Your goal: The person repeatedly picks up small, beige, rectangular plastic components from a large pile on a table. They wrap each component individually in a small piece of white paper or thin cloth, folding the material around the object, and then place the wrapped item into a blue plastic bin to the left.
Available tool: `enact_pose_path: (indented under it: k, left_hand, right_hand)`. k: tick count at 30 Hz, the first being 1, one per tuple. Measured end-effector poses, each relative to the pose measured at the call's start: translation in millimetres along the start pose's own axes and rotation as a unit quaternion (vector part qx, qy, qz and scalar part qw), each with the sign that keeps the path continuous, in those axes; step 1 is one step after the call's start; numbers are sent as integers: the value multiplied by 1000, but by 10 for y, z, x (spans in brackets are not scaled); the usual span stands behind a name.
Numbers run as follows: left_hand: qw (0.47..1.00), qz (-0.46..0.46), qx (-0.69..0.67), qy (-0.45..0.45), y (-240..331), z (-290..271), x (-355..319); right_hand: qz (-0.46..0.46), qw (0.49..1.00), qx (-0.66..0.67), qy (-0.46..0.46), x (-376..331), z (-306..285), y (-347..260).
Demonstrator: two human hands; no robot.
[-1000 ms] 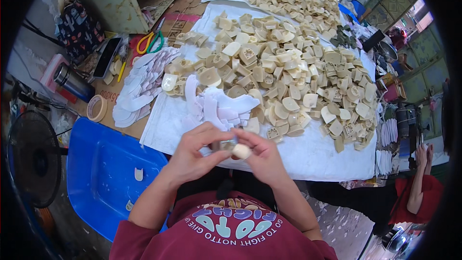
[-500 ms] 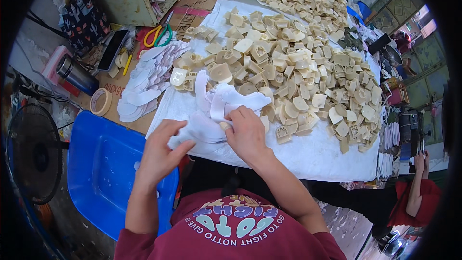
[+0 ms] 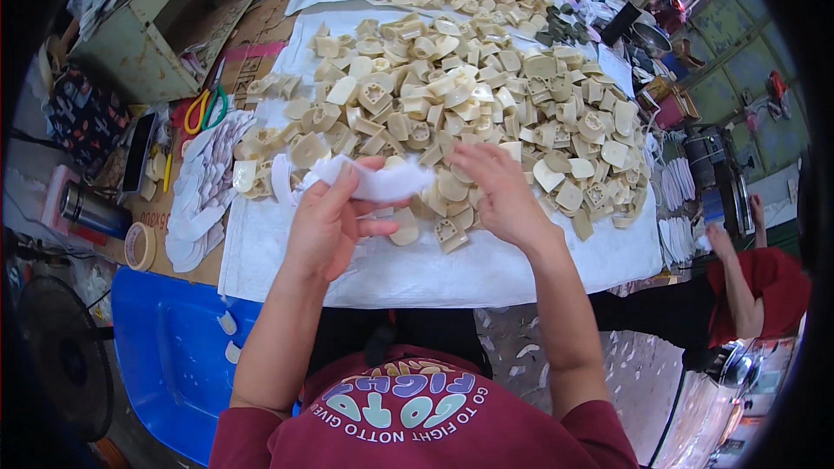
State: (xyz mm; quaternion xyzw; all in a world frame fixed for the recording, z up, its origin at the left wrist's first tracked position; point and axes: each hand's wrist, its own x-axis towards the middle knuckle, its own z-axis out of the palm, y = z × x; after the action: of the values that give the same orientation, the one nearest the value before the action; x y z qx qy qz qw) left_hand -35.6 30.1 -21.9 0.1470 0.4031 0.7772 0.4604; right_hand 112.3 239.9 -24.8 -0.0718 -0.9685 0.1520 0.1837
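Observation:
My left hand [image 3: 328, 219] is closed on a curved, soft-looking white strip [image 3: 387, 181], pinched between thumb and fingers above the table's front half. The strip's free end points right and is blurred. To its right, my right hand [image 3: 502, 195] hovers over the near edge of a big heap of beige plastic heel-shaped pieces [image 3: 417, 108]; its fingers are loosely bent and apart, with nothing visible in them. Another curved white strip [image 3: 281, 178] shows just left of my left hand. Further left lies an overlapping row of flat white cutouts [image 3: 198, 195].
A blue plastic tub [image 3: 165, 356] stands below the table's left edge, beside a black fan [image 3: 65, 356]. Scissors [image 3: 207, 109], a tape roll [image 3: 140, 246], a steel flask [image 3: 94, 211] and a phone [image 3: 139, 154] lie left. A person in a red shirt [image 3: 769, 291] works at far right.
My left hand has risen from the white strips with one in its grip. My right hand has let go of them and moved right. The whole view has shifted rightward.

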Motion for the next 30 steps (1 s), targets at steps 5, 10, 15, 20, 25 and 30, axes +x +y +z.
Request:
enact_pose_path:
  k: [5,10,15,20,25,30]
  left_hand:
    - [998,-29,-49,-17,-485,371,420]
    - [978,29,191,-73,-841,490,586]
    - [990,66,126,-20,-750,539,586]
    - [984,169,58,19,-436,859,312]
    - [979,139,-141,45,-222,583,151]
    - [975,98,-169,104,-125,453,-26]
  right_hand:
    - [37,998,38,-42,-45,-110,57]
    - [276,825,446,209,-428,277,423]
    - [252,618,678,309,-428,-92,113]
    - [244,720,639,116,-348,19,-742]
    - [-34,952,282,112,-179,55,-885]
    - [-110,957,267,12,-108,77,-1010]
